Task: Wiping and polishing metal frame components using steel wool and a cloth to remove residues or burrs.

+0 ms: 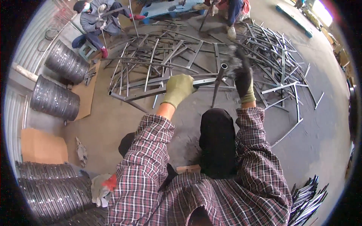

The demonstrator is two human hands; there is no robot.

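My left hand (178,90), in a yellow-green glove, is closed around the flat bar of a steel tube frame (206,82). One round leg with an open end rises at the frame's right; another tube (128,102) runs out at the left. Beside the right leg is my right hand (244,83), its glove dark over the fingers and yellow-green at the cuff. It grips a grey bristly thing (233,60) that looks like a brush, smeared by motion. My separate fingers there do not show clearly.
Tangled piles of steel frames (279,56) lie ahead. Two people sit beyond, one on a stool (86,50), near a blue pallet (169,11). Dark ribbed drums (54,98) and cardboard (43,147) stand left. Bundled tubes (308,199) lie at lower right.
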